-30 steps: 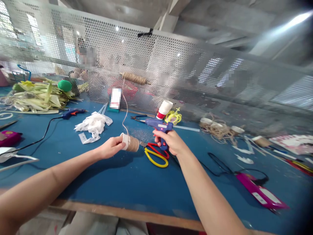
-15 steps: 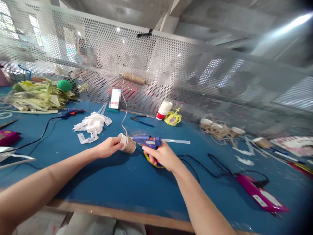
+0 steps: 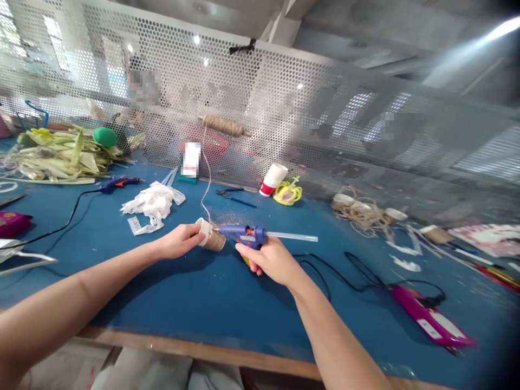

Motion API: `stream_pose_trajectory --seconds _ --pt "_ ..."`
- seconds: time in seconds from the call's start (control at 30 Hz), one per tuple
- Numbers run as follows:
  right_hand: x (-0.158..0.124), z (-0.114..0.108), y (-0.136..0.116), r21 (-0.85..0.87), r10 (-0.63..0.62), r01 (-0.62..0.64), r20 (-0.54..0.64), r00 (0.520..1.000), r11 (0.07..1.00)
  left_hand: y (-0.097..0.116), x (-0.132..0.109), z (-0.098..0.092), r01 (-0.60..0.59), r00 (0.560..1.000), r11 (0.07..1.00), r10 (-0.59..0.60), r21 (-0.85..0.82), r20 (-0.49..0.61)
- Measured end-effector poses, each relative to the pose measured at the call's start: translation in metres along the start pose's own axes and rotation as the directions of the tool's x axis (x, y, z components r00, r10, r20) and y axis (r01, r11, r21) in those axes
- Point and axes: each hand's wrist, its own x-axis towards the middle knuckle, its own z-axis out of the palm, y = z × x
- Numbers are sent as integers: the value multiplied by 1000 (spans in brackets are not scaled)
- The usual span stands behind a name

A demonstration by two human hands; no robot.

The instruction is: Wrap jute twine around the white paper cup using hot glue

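My left hand (image 3: 179, 241) is closed around the rim end of a small paper cup (image 3: 210, 237) partly wound with brown twine, held on its side above the blue table. A strand of twine (image 3: 208, 179) runs up from the cup to a spool (image 3: 222, 125) hung on the mesh screen. My right hand (image 3: 268, 261) grips a blue glue gun (image 3: 244, 234) by its handle. The gun's nozzle points left and touches the wrapped cup; a clear glue stick sticks out of its back.
A second glue gun (image 3: 116, 184), white scraps (image 3: 152, 205), pliers (image 3: 233, 195), a red-and-white cup (image 3: 273, 180) and yellow loops (image 3: 288, 193) lie further back. Green leaves (image 3: 57, 157) pile at far left. Twine-wrapped cups (image 3: 361, 212) sit right. A pink device (image 3: 430, 319) and black cord (image 3: 357, 271) lie near right.
My right hand swung the glue gun from upright to level and brought its nozzle left against the cup. The scissors beneath are now mostly hidden by that hand.
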Motion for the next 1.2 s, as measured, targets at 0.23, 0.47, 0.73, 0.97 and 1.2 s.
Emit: stream_pose_trajectory --seconds 0.23,0.47,0.73,0.97,1.2 --pt "-5 1 -8 -89 33 -35 -21 999 995 1 1 0 53 999 997 -53 47 -8" --pt "-9 1 -13 -74 37 -37 -8 999 997 0 1 1 71 997 996 -69 53 -25" --pt "-6 2 -10 -121 39 -46 -58 998 992 0 0 1 32 999 999 -32 27 -16" --pt "-10 2 -15 -107 23 -25 -17 1000 994 1 1 -1 54 998 999 -54 2 -15" --pt "-9 3 -13 -112 30 -34 -43 999 993 1 0 0 36 999 999 -36 -12 -11"
